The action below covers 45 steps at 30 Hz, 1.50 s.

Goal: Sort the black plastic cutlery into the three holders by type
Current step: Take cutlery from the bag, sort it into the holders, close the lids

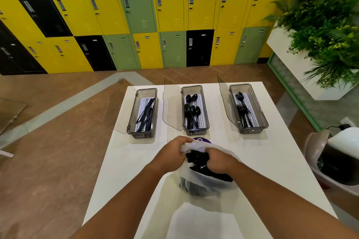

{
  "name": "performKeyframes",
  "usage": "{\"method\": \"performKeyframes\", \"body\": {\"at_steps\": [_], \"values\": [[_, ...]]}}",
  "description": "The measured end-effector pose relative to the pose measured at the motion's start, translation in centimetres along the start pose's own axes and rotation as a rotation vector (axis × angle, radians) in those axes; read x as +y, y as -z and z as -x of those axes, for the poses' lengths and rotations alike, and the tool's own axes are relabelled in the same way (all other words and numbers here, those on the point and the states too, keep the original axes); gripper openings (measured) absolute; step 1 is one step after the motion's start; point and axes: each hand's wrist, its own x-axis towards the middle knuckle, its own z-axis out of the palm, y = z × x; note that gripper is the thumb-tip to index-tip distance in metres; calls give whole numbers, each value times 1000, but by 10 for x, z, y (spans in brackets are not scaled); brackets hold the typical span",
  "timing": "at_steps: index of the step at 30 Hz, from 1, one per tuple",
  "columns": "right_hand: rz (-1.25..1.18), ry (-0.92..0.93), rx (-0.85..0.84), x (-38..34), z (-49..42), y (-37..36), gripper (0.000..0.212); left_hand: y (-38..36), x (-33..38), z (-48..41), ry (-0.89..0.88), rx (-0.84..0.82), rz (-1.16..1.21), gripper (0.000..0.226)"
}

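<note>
Left hand [173, 152] pinching white bag [208, 182] rim, fingers clamped. Right hand [217, 161] inside, curled around black cutlery [196, 158]. Knives, spoons, forks in holders [143, 112] beyond.

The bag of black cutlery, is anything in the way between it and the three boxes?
Nothing visible blocks the way. The white table is bare between the bag and the three holders, and all their lids stand open. Only the bag's plastic wraps the cutlery.
</note>
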Motion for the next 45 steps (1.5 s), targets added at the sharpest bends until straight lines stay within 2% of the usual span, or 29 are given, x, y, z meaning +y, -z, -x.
{"method": "performKeyframes", "body": {"at_steps": [3, 7, 9, 18, 22, 25, 28, 31, 35, 40, 45], "values": [[26, -4, -77, 5, 0, 2, 50, 0, -1, -2, 6, 19, 10, 55], [27, 54, -102, 3, 6, 1, 38, -1, 3, -5, 11, 27, 37, 57], [20, 100, -121, -1, 8, -2, 45, -2, 4, -5, 12, 14, 54, 58], [69, 121, -111, -15, -7, -24, 24, -5, 10, -7, -50, 15, 120, 60], [44, 100, -56, -17, -7, -29, 27, -5, 7, -5, -63, 16, 112, 61], [12, 95, -87, -13, -1, -20, 22, 1, 3, -5, -50, 86, 87, 54], [-69, 125, -76, -4, 7, -6, 21, 6, -5, -6, -28, 149, 6, 43], [-111, 160, -64, -1, 12, 5, 26, 4, -15, -9, 3, 144, -110, 41], [-252, 139, 3, 7, 9, 15, 36, -4, -22, -11, 40, 110, -102, 42], [-523, 172, 62, 9, 9, 19, 10, -11, -16, -6, 65, -23, 85, 43], [-902, 150, 219, -9, 9, 29, 8, -13, -8, -8, 33, -139, 68, 33]]}}
